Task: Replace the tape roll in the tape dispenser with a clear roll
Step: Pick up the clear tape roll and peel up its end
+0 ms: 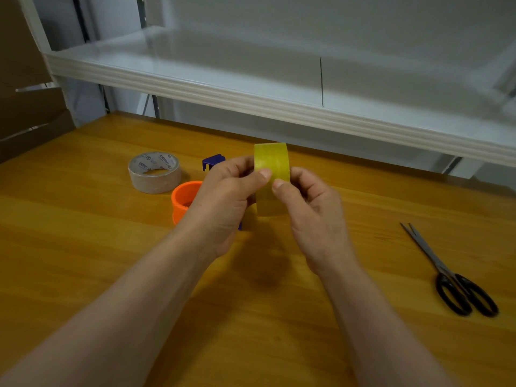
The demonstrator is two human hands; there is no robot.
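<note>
I hold a yellowish clear tape roll (pixel 272 163) upright above the wooden table (pixel 83 233), near its middle. My left hand (pixel 226 196) grips its left side, thumb pressed on the outer band. My right hand (pixel 310 208) grips the right side, thumb also on the band. Behind my left hand lies the tape dispenser: its blue frame (pixel 212 161) pokes out at the back and its orange core (pixel 183 201) shows at the left. Most of the dispenser is hidden by my hand.
A grey printed tape roll (pixel 155 172) lies flat at the back left. Black-handled scissors (pixel 452 275) lie at the right. A white shelf (pixel 251 88) overhangs the table's far edge. Cardboard (pixel 25 107) stands at the far left.
</note>
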